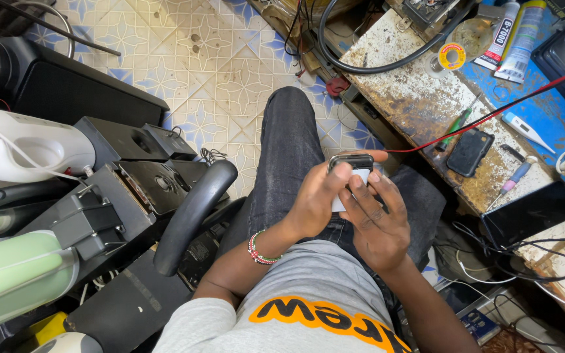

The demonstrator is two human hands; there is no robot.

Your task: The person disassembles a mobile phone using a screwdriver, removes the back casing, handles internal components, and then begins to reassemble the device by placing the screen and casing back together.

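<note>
Left hand: the left hand (315,202) was wrapped around a small dark phone (351,161), its thumb pressed on the upper edge; a beaded wristband (258,248) was worn at the wrist.
Right hand: the right hand (377,222) was laid against the phone from the other side, fingers curled onto a white piece (359,175) held beneath it.
Phone's place: it was held over the lap, above dark jeans (289,150), just beside the bench edge.
Open room: little was left; a curved black armrest (191,216) stood close on the left, and stacked black speaker boxes (132,176) and a pale green appliance (14,274) were crowded behind it.
Bench: a rusted, white-flaked worktop (420,98) was set to the right, with a black phone case (469,151) and a dark slab-like screen (528,214) lying on it; a red wire (492,114) was stretched across.
Floor: patterned blue-and-cream tiles (197,65) were seen farther off.
Packages: two glue tubes (514,36) and a yellow-labelled solder spool (451,56) were lying at the far end, on a blue surface.
</note>
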